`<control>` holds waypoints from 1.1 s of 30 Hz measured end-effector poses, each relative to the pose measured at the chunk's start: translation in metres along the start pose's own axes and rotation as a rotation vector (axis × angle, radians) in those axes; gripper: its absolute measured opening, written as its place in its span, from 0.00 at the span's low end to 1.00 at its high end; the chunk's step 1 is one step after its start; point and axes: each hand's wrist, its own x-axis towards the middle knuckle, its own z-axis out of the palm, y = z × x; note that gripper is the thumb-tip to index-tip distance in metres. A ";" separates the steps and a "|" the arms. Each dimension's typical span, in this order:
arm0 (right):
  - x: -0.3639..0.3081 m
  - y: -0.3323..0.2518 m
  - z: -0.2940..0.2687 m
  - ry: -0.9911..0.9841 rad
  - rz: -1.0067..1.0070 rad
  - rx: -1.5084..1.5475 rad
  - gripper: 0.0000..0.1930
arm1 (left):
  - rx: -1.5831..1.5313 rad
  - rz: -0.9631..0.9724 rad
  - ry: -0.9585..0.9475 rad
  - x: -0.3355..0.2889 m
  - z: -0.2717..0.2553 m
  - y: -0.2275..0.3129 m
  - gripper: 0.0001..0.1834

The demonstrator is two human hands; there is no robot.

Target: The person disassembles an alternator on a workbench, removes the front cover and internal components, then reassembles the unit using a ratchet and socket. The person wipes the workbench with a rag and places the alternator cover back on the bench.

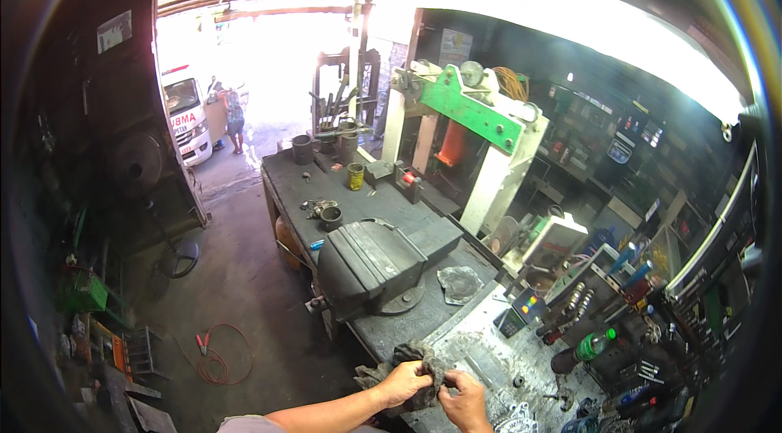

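Note:
At the near edge of the workbench, both my hands grip a crumpled, dirty grey rag [419, 356]. My left hand [402, 385] pinches it from the left, fingers closed. Opposite it, my right hand [464, 402] has thumb and fingers closed on the rag's right side. Whether anything is wrapped inside the cloth is hidden. Just beyond stands a large dark bench vise [371, 262]. Close by on the right are a flat, rough metal piece [459, 285] and, near my right hand, a silvery cast metal part [517, 418].
The dark workbench [281, 176] carries a yellow can [355, 176] and dark cylinders [302, 149]. Behind it rises a green-and-white press frame [472, 107]. A green bottle [595, 345] and loose tools crowd the right. On the floor lies a red cable [213, 368]. Outside are people [232, 115] and a white van [186, 115].

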 end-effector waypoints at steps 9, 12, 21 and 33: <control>-0.080 -0.020 -0.077 0.262 0.338 0.380 0.17 | 0.279 0.320 -0.009 -0.020 0.113 0.005 0.11; -0.098 -0.029 -0.097 0.318 -0.026 -0.040 0.15 | 0.310 0.061 0.008 -0.027 0.141 0.003 0.10; -0.149 -0.023 -0.157 0.213 0.171 0.077 0.26 | 0.160 0.330 -0.123 -0.063 0.203 -0.008 0.10; -0.150 -0.024 -0.132 0.404 0.369 0.663 0.19 | -0.538 0.025 0.002 -0.050 0.206 0.003 0.10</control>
